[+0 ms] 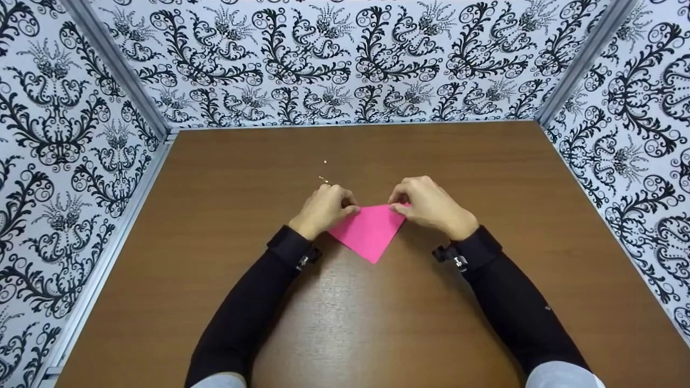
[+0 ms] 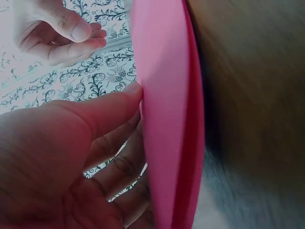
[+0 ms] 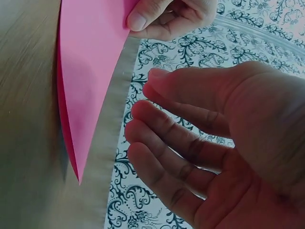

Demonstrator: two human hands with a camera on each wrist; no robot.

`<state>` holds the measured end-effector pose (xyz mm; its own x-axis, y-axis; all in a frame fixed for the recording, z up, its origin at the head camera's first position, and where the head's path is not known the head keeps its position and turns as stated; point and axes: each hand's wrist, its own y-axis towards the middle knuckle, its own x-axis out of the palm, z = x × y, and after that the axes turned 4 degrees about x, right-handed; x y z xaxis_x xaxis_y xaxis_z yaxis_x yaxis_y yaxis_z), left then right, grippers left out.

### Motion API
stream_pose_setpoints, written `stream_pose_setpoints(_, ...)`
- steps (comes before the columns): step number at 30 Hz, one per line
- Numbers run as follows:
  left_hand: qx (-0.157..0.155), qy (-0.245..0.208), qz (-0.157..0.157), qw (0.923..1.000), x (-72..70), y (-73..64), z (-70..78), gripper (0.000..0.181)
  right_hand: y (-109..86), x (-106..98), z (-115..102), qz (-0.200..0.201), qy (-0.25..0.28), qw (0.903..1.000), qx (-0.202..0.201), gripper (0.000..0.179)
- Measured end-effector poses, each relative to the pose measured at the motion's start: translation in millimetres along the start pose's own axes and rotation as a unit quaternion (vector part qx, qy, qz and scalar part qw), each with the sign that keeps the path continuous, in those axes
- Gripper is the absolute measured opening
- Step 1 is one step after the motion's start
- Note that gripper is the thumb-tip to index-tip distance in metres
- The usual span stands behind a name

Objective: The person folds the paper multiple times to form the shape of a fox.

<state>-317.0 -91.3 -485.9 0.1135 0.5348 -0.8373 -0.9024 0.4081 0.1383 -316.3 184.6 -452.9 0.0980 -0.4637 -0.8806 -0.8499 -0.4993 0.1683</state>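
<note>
A bright pink sheet of paper [image 1: 369, 231], folded into a triangle, hangs over the table with one corner toward me. My left hand [image 1: 326, 209] pinches its upper edge between thumb and fingers. In the left wrist view the two layers of the paper [image 2: 167, 95] show slightly parted along one side. My right hand [image 1: 431, 207] overlaps the paper's right corner in the head view. Seen from the right wrist, that hand [image 3: 190, 124] is apart from the paper [image 3: 88, 81], its fingers loosely bent and nothing between them.
The brown wooden table [image 1: 215, 178] is bounded by panels [image 1: 334, 59] with black floral patterns at the back and sides. Small pale specks [image 1: 325, 161] lie on the table beyond my left hand. Dark wrist straps with small cameras [image 1: 450, 257] sit on both arms.
</note>
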Motion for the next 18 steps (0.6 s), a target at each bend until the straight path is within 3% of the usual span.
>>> stream_pose_setpoints(11, 0.026, 0.068, 0.023, 0.9971, -11.7, -2.5, 0.0, 0.012, 1.4, 0, 10, 0.01, -0.005, 0.9999, 0.004, 0.006)
stream_pose_setpoints(18, 0.067, 0.098, 0.037, 0.9922, -23.2, -20.5, 13.9, 0.01, 0.3, -2, 5, 0.014, 0.004, 0.9999, -0.001, 0.007)
